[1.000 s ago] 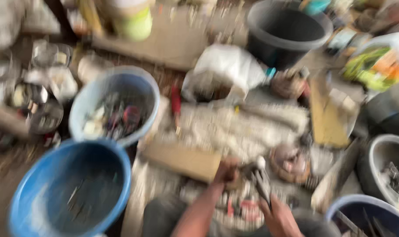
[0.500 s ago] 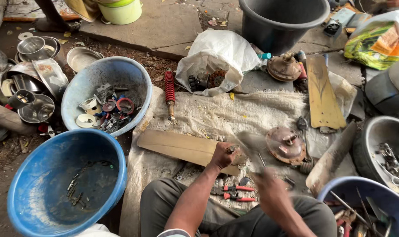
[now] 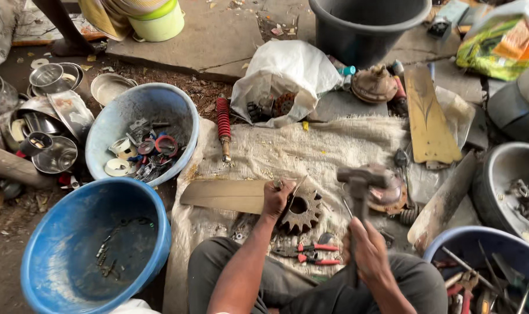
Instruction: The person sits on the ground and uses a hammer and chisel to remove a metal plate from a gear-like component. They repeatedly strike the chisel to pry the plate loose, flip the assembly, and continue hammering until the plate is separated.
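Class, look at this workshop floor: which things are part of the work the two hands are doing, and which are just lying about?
In use:
left hand
chisel-like tool
sprocket
right hand
hammer

Lying about:
red pliers
red spring
white bag
blue basins
black bucket

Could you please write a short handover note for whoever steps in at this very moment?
Left hand: pressing a small, unidentifiable part onto the rusty toothed metal sprocket, which lies on the pale burlap sacking.
Right hand: gripping the handle of the grey steel hammer, head raised above the sacking.
Nearby: red-handled pliers lie just below the sprocket; a flat tan metal blade lies left of the left hand; a round rusty motor housing sits behind the hammer.
Done: sprocket steadied, hammer lifted.
Left: the hammer is not yet on the sprocket.
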